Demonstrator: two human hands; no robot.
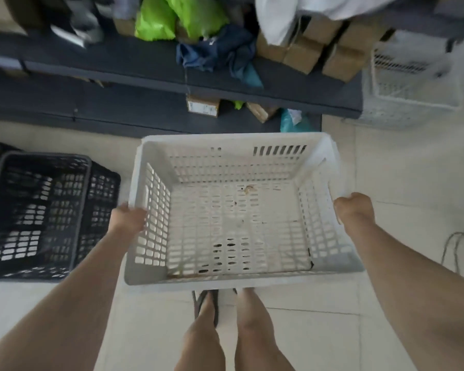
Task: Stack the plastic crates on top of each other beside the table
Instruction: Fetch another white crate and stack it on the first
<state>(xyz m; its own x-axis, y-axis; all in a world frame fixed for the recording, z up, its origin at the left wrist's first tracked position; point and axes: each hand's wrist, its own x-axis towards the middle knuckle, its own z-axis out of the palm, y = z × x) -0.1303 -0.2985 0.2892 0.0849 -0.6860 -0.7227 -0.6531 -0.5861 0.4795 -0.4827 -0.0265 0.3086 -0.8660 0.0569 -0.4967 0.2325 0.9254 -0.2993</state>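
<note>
Head view: white crate (236,210) was held off the floor, empty, in front of the dark surface (118,65). Left hand (128,216) gripped its left rim, right hand (355,207) its right rim. Black crates (38,212) sat w/ floor contact at left; another white crate (410,84) far right by surface end.

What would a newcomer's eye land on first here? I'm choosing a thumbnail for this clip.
First, the empty white perforated plastic crate at centre, gripped at its side rims by the left hand and the right hand above the person's legs. Next, the black lattice plastic crates on the pale tiled floor at left. Then the bright green plastic bag on the cluttered dark table at top, with another white crate at its right end.
</note>
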